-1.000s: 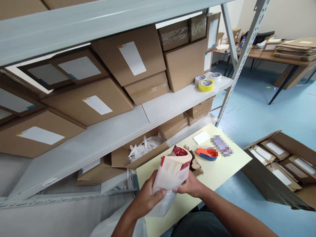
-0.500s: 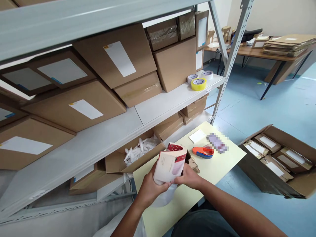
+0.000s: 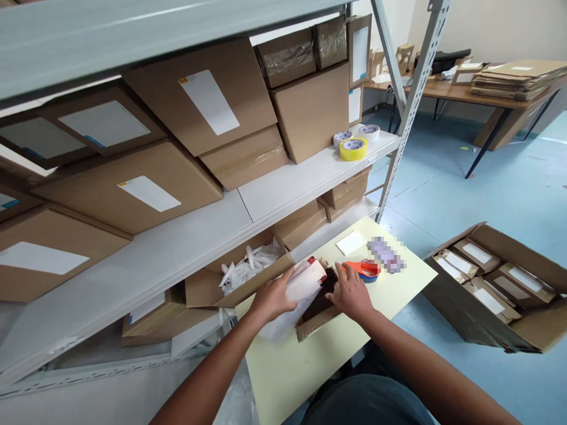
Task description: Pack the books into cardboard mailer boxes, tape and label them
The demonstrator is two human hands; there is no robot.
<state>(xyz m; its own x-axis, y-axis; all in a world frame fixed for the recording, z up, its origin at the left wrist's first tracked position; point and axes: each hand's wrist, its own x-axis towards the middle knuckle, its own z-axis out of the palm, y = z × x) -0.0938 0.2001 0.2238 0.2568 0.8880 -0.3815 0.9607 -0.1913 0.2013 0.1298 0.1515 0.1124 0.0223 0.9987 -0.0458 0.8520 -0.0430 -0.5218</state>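
My left hand (image 3: pixel 273 297) is wrapped around a rolled white-and-red paper item (image 3: pixel 305 282), with clear or white wrapping around its lower end. The roll is tilted beside a small open cardboard box (image 3: pixel 319 319) on the pale yellow table (image 3: pixel 305 378). My right hand (image 3: pixel 353 292) grips the box's right side, fingers bent over its edge. Dark shadow hides the inside of the box. Just beyond my right hand lies an orange-and-blue tape dispenser (image 3: pixel 371 272), partly covered by my fingers.
A white card (image 3: pixel 350 242) and a blurred-out flat object (image 3: pixel 386 255) lie on the table. A carton of crumpled white paper (image 3: pixel 252 265) adjoins its left edge. Shelving (image 3: pixel 283 198) holds boxes and tape rolls (image 3: pixel 353 149). A large carton (image 3: pixel 469 313) of small boxes stands at right.
Both hands held the roll upright before. Now my left hand alone has it, tilted over to the left, and my right hand has moved onto the cardboard box, which shows more.
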